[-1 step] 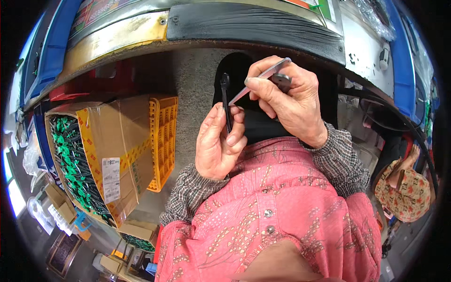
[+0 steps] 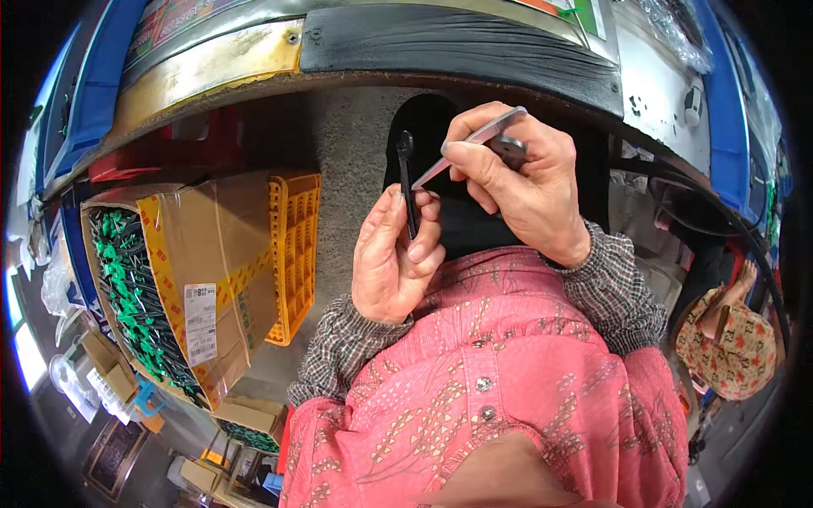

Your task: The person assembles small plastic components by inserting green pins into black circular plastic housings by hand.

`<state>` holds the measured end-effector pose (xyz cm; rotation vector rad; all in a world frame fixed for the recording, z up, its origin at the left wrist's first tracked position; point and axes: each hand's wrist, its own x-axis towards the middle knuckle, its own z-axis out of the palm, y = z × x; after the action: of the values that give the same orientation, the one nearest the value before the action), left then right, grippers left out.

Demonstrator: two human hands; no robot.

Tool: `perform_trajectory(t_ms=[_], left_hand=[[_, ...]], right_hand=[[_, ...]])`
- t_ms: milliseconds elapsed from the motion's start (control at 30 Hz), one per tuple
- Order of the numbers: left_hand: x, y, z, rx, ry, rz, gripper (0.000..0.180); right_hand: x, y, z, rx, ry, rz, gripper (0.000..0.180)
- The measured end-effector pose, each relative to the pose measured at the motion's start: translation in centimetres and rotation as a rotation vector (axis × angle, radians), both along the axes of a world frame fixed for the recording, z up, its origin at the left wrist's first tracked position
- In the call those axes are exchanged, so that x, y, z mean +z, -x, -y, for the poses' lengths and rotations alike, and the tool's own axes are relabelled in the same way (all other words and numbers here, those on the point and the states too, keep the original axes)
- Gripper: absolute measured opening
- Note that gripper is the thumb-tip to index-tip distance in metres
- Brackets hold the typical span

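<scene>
Black part: a thin black plastic piece [image 2: 407, 182] stands upright in mid-scene, above the person's lap, just near of the counter's edge.
Left hand: the left hand [image 2: 395, 258] is closed round the lower half of the black plastic piece, thumb and fingers pinching it.
Right hand: the right hand [image 2: 515, 182] grips a slim metal blade [image 2: 474, 144], probably a small knife, with its tip touching the black piece.
Counter: the counter [image 2: 457, 42] curves across the far side, with a dark worn rim and a brassy patch to the left.
Left side: an open cardboard box [image 2: 212, 254] holds rows of green-tipped parts [image 2: 127, 288]; a yellow plastic crate [image 2: 295, 245] stands just right of it.
Right side: a patterned bag [image 2: 732, 347] sits at the right, well apart from the hands.
Clothing: a pink printed shirt [image 2: 500, 398] over checked sleeves fills the near side.
</scene>
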<state>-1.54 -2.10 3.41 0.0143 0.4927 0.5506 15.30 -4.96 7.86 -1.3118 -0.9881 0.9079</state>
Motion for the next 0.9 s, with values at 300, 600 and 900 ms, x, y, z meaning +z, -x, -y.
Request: perform_trajectory(t_ms=[300, 600, 900], left_hand=[[-0.4, 0.2, -0.2, -0.030, -0.008, 0.057, 0.020], [-0.6, 0.1, 0.2, -0.025, -0.028, 0.002, 0.025], [-1.3, 0.6, -0.1, -0.016, 0.023, -0.002, 0.017]], right_hand=[[0.3, 0.4, 0.2, 0.009, -0.031, 0.058, 0.003], [-0.6, -0.3, 0.0, 0.060, 0.080, -0.027, 0.007], [-0.7, -0.2, 0.2, 0.155, -0.095, 0.253, 0.012]])
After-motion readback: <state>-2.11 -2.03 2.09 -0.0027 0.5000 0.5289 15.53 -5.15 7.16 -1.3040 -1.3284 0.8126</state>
